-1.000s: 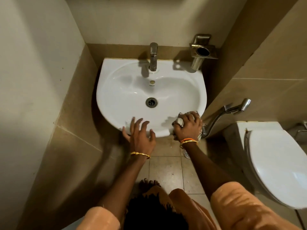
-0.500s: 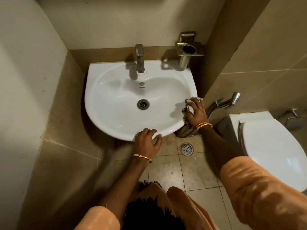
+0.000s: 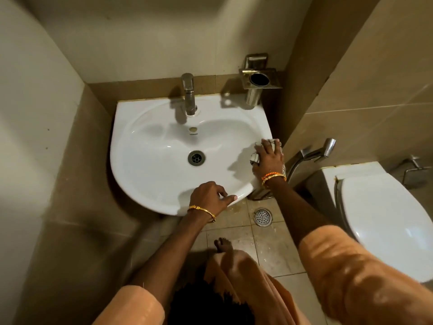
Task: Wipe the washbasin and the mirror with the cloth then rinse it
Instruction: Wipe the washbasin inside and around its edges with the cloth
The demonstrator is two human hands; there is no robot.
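The white washbasin (image 3: 164, 146) fills the middle of the view, a rounded glossy bowl fixed to the tiled back wall, with a drain (image 3: 196, 158) at its bottom and a steel tap (image 3: 188, 95) standing at the middle of its back edge. To its right stands a white toilet (image 3: 384, 221) with the lid down, and between the two a metal spray handle (image 3: 314, 152) sticks out from the side wall. A metal cup holder (image 3: 259, 82) hangs on the wall above the basin's back right corner. A round floor drain (image 3: 263, 216) sits in the floor tiles below the basin's front right edge. The right hand (image 3: 269, 158) lies on the basin's right rim, its fingers spread over and pressing on the cloth (image 3: 255, 158), a small pale bunched rag with dark lines, mostly hidden under the palm. The left hand (image 3: 210, 197) rests on the front rim, fingers loosely curled, thumb lying along the edge.
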